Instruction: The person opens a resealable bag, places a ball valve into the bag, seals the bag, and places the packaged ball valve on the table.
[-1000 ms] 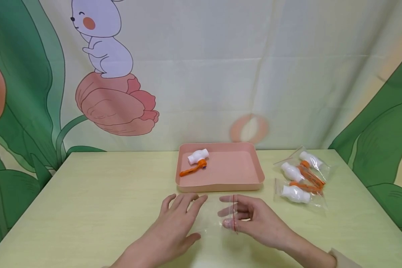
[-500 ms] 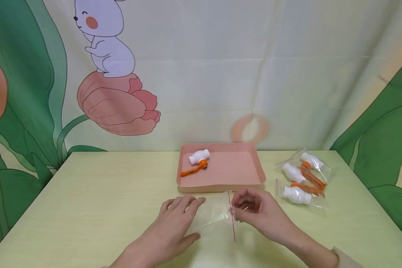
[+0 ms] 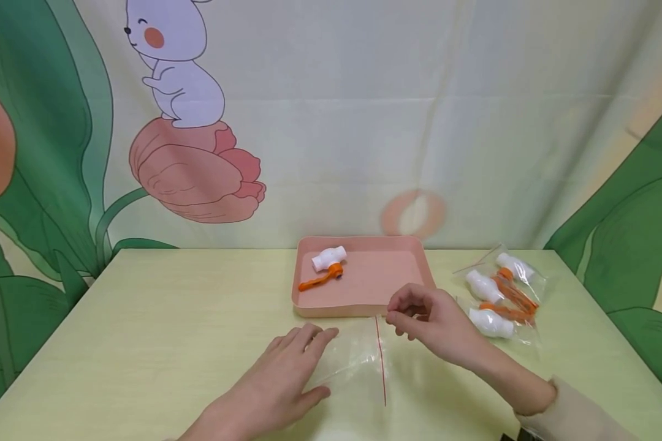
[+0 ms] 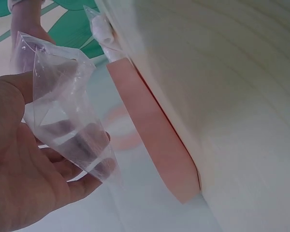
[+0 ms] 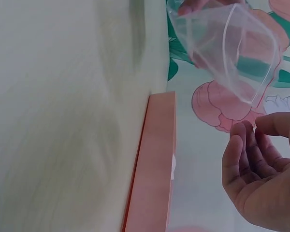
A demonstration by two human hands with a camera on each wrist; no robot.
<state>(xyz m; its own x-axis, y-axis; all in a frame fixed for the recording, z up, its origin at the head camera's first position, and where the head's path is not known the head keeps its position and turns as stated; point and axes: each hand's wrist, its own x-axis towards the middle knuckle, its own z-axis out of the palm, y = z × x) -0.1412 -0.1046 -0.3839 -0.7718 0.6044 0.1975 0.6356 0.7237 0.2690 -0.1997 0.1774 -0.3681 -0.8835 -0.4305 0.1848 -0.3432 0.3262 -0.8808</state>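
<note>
A clear zip bag with a red seal line hangs between the hands. My left hand holds its closed end between thumb and fingers; in the left wrist view the fingers show through the plastic. The bag's mouth gapes in the right wrist view. My right hand has its thumb and fingertips drawn close together, right at the upper corner of the mouth; whether they pinch the thin edge I cannot tell. Beyond the hands, a white ball valve with an orange handle lies in the pink tray.
At the right of the pale table, several bagged white valves with orange handles lie in a loose pile, partly behind the right hand. A printed curtain hangs behind the table's far edge.
My right hand has moved from around the bag's mouth up to its upper corner, overlapping the tray's near edge. The bag has flattened into clearer view. The left hand stays nearly in place.
</note>
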